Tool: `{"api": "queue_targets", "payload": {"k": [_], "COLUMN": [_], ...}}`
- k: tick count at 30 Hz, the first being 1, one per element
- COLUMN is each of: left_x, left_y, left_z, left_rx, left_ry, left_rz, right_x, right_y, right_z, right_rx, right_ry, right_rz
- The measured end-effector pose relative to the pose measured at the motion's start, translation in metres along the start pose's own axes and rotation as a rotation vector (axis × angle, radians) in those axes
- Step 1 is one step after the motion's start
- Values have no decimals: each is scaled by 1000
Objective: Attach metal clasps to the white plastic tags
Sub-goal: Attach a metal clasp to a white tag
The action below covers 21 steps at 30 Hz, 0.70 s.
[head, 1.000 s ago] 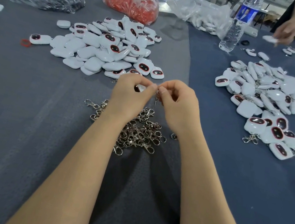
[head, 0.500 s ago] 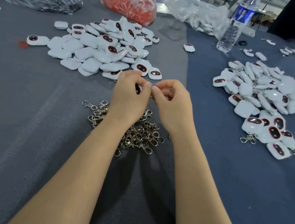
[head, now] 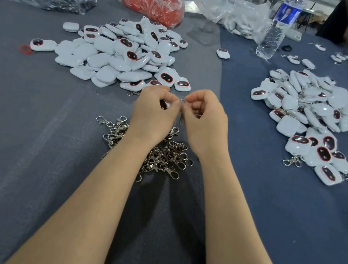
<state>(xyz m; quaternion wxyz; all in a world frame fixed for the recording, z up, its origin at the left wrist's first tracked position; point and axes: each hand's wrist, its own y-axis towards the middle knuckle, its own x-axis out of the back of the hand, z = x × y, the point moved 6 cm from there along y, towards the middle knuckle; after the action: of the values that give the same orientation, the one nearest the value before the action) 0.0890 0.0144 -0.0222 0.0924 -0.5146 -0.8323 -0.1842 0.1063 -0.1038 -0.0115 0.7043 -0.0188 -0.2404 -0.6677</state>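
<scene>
The left hand [head: 153,114] is pinching a white tag [head: 164,104], mostly hidden inside its curled fingers, while the right hand [head: 204,123] is meeting it fingertip to fingertip, its grip closing on a small metal clasp [head: 183,105] at the tag's edge, with part of the clasp hanging below the fingers. Both hands are hovering above the pile of loose clasps [head: 160,150] lying on the grey table [head: 25,152]. A heap of bare tags [head: 121,55] is sitting just beyond the hands to the left, and a heap of tags with clasps on [head: 311,114] is lying well apart to the right. A water bottle [head: 277,26] is standing upright farther back.
</scene>
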Motion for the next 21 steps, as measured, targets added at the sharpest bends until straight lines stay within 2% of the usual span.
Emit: {"api": "queue_targets", "payload": {"k": [13,21], "left_x": [0,2], "left_y": [-5,-5], "left_z": [-10,-13], "left_rx": [-115,-168], "left_ry": [167,150], "left_rz": [-3,-28], "right_x": [6,6], "right_y": [-1,-1], "right_z": [0,2], "right_rx": [-9,4], "right_ry": [34,29], "right_rz": [-80,-83]}}
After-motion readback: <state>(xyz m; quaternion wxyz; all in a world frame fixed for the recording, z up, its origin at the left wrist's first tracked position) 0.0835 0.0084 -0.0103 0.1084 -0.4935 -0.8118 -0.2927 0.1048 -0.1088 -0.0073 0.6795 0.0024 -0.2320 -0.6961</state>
